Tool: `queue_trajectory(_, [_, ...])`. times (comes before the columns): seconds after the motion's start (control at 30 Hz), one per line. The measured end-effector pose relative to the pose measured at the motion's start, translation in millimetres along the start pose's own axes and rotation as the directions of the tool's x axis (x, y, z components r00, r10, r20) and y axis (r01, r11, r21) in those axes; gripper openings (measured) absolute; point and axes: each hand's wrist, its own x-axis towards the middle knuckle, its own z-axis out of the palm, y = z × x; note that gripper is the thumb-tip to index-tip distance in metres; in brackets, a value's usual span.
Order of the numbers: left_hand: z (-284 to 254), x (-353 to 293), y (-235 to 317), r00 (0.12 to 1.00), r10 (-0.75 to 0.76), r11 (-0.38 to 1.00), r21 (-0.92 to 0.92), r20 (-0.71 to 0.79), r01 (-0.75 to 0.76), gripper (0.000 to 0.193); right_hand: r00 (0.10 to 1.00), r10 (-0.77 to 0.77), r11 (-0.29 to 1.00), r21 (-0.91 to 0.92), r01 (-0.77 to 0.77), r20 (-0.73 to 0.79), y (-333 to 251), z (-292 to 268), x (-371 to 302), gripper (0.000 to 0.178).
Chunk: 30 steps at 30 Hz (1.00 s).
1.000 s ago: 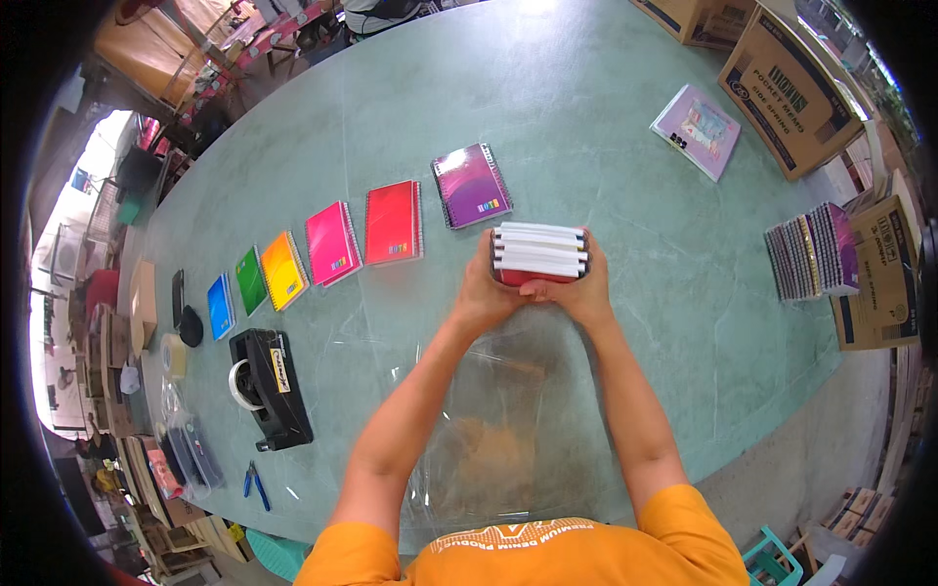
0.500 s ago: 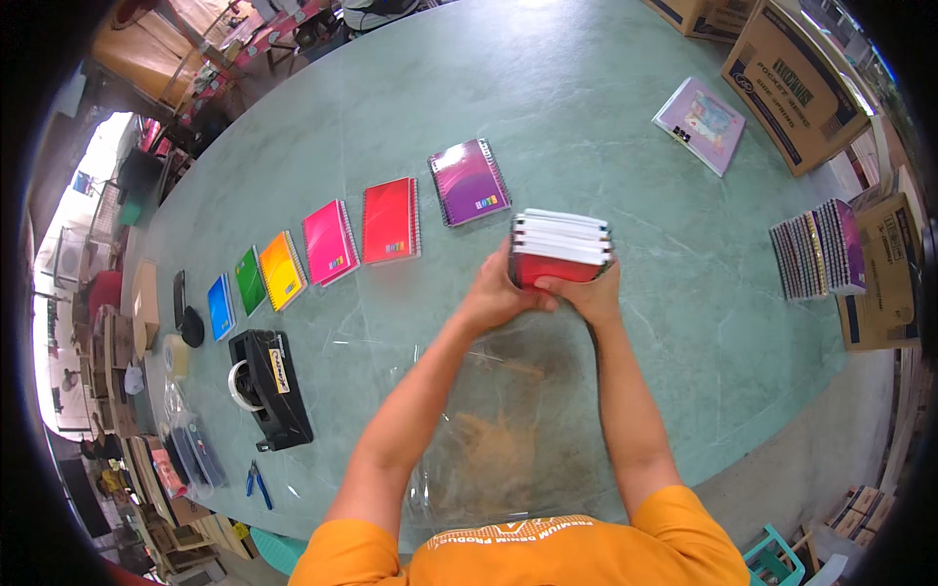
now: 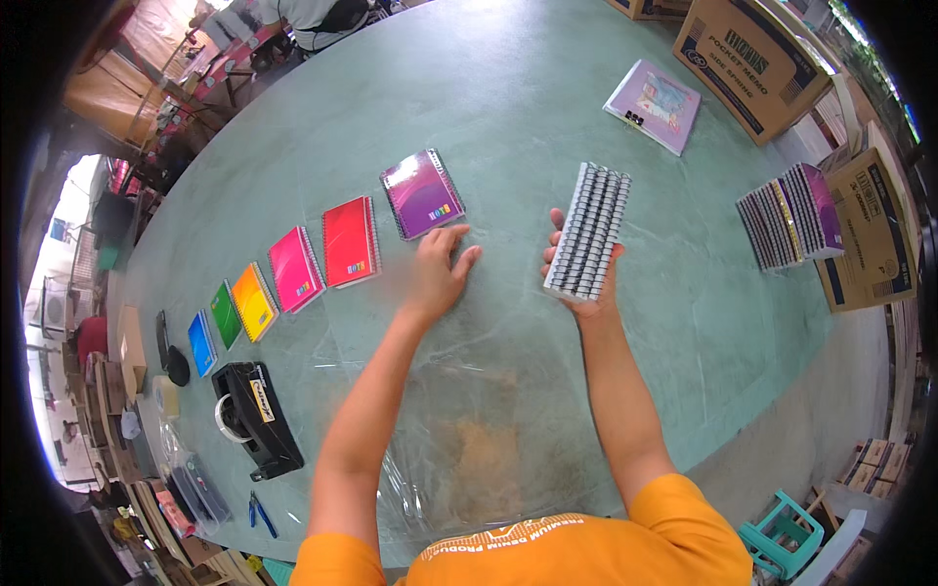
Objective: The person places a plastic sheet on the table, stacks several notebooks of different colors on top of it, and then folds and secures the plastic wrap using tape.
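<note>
My right hand [image 3: 593, 293] is wrapped round a stack of spiral notebooks [image 3: 590, 232], its wire-bound edges facing up. Fingers are apart on my left hand [image 3: 440, 269], which holds nothing and hovers or rests just below a purple notebook [image 3: 422, 193]. From there a row runs down to the left: a red notebook [image 3: 350, 242], a pink notebook [image 3: 295, 268], a yellow notebook [image 3: 254, 301], a green notebook [image 3: 226, 314] and a blue notebook [image 3: 202, 344]. All lie on the green table [image 3: 508, 117]. The covers of the held notebooks are mostly hidden.
A black tape dispenser [image 3: 260, 420] and blue pliers [image 3: 261, 515] sit at the left. Clear plastic wrap [image 3: 401, 488] lies close to me. At the right are a lilac clipped book [image 3: 655, 105], a notebook stack [image 3: 789, 220] and a cardboard box [image 3: 747, 63].
My left hand has let go of the notebook stack and moved left toward the purple notebook. The stack, now in my right hand alone, is turned so its spirals show. The view has shifted.
</note>
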Motion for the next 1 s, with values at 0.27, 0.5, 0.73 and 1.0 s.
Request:
queue_trajectory(0.27, [30,-14,-13,0.964,0.163,0.929,0.361,-0.210,-0.078,0.027,0.999,0.030,1.000,-0.011,-0.029,0.045,4,9,-6,0.085])
queue_trajectory(0.5, [32,-14,-17,0.966,0.122,0.920,0.390,-0.226,-0.025,0.027,0.962,0.167,0.975,0.108,-0.194,0.218,6,24,-5,0.079])
queue_trajectory(0.73, [29,-14,-9,0.972,0.097,0.899,0.437,-0.214,0.007,0.026,0.897,0.263,0.887,0.277,-0.369,0.355,2,35,-9,0.044])
queue_trajectory(1.0, [29,-19,-17,0.959,0.140,0.902,0.430,-0.246,-0.021,0.025,0.924,0.229,0.884,0.332,-0.329,0.306,3,33,-5,0.044])
